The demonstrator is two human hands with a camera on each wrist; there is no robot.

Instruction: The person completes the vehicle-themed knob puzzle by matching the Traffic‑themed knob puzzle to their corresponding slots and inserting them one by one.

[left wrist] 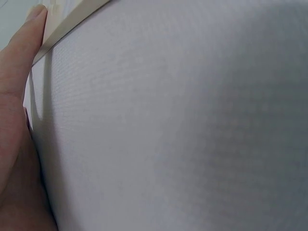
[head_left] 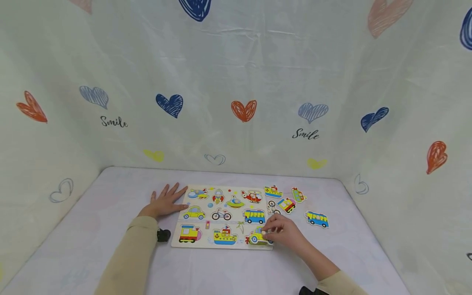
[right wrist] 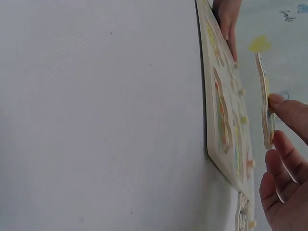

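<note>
My right hand (head_left: 282,231) pinches a yellow car puzzle piece (head_left: 256,236) by its small knob, over the lower right corner of the puzzle board (head_left: 212,243). In the right wrist view, the car piece (right wrist: 264,103) is seen edge-on and apart from the board (right wrist: 210,125); thumb and index finger grip it while the other fingers curl below. At the board's left side my left hand (head_left: 162,203) lies with fingers spread, its thumb on the edge. The left wrist view shows that thumb (left wrist: 21,53) against the board's corner (left wrist: 72,21).
Right of the board lie loose pieces: a ship (head_left: 273,191), a submarine (head_left: 299,195), a train (head_left: 287,205), a bicycle (head_left: 273,208) and a bus (head_left: 317,219). Several knobs rise from the board. Heart-printed cloth (head_left: 236,73) walls surround the white table (head_left: 110,229).
</note>
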